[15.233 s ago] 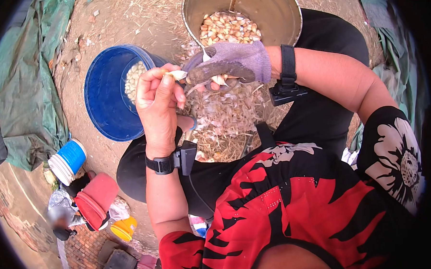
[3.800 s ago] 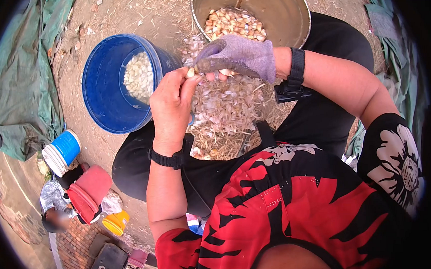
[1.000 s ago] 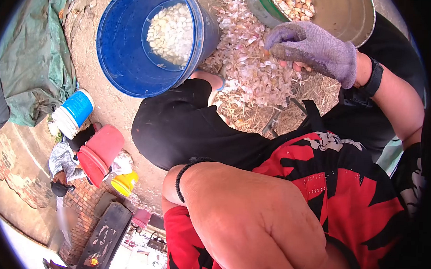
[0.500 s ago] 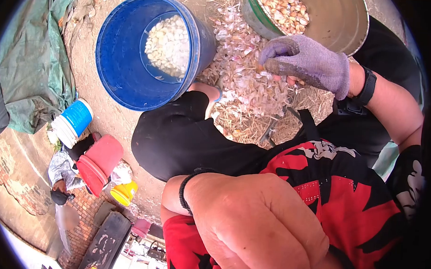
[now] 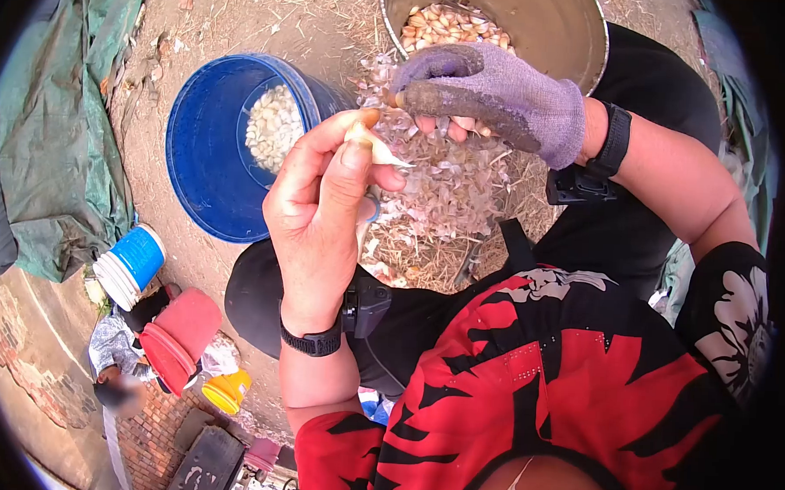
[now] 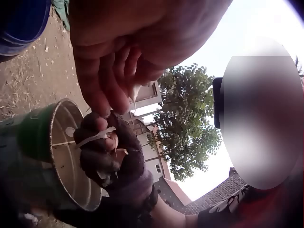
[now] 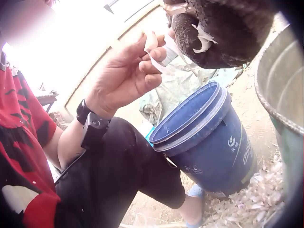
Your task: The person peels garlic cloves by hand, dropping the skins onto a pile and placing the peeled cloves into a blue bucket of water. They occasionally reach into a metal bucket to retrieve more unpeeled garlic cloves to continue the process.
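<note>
Thumb and index finger of my bare left hand (image 5: 315, 202) pinch a pale garlic clove (image 5: 372, 146) with papery skin trailing from it. Beside its fingertips is my right hand (image 5: 512, 106) in a purple, dirt-darkened glove. Its fingers curl round several unpeeled garlic cloves (image 5: 469, 126), partly hidden in the palm. In the right wrist view, a scrap of skin (image 7: 204, 39) clings to the glove. Peeled cloves (image 5: 273, 128) lie in a blue bucket (image 5: 204, 184) at left. Unpeeled cloves (image 5: 450, 27) lie inside a metal bucket (image 5: 555, 42) at the top.
Garlic skins (image 5: 439, 190) and straw cover the ground between the legs. A green tarp (image 5: 60, 134) lies at left. A person crouches at lower left near a red bucket (image 5: 181, 332), a yellow bucket (image 5: 227, 391) and a blue-and-white bucket (image 5: 131, 264).
Half a second ago my left hand was near the chest, close to the camera. It has moved forward beside the gloved hand, pinching a clove. The head view has shifted.
</note>
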{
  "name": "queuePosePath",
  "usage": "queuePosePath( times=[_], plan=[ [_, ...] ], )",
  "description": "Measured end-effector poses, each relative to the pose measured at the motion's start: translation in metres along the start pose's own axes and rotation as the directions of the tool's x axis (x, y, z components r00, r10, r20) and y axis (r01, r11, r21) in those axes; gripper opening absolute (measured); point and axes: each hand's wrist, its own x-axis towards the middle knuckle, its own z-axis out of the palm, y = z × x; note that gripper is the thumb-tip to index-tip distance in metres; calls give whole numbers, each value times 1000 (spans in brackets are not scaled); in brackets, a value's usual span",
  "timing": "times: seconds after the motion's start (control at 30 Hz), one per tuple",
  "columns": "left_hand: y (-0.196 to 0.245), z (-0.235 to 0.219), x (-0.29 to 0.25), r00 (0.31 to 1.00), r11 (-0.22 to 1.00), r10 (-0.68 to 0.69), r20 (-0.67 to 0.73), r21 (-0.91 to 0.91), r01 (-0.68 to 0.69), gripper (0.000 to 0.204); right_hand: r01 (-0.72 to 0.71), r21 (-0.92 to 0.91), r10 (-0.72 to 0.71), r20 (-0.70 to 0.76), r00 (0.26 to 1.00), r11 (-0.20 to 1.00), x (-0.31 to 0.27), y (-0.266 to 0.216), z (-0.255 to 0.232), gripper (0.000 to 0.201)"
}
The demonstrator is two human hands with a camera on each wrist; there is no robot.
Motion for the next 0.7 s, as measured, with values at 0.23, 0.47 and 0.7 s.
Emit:
queuePosePath(
  times=[0.23,0.47,0.7],
  plan=[
    [-26,15,5,992,994,108,-72,41,-105,20,6,120,-27,171,985,993,3,12,-12,29],
    [-33,16,7,989,975,135,-53,182,-123,18,55,3,-54,244,968,998,7,25,-15,45],
    [-39,12,6,985,895,173,4,416,-159,15,25,47,-32,145,989,999,6,28,-8,34]
  ],
)
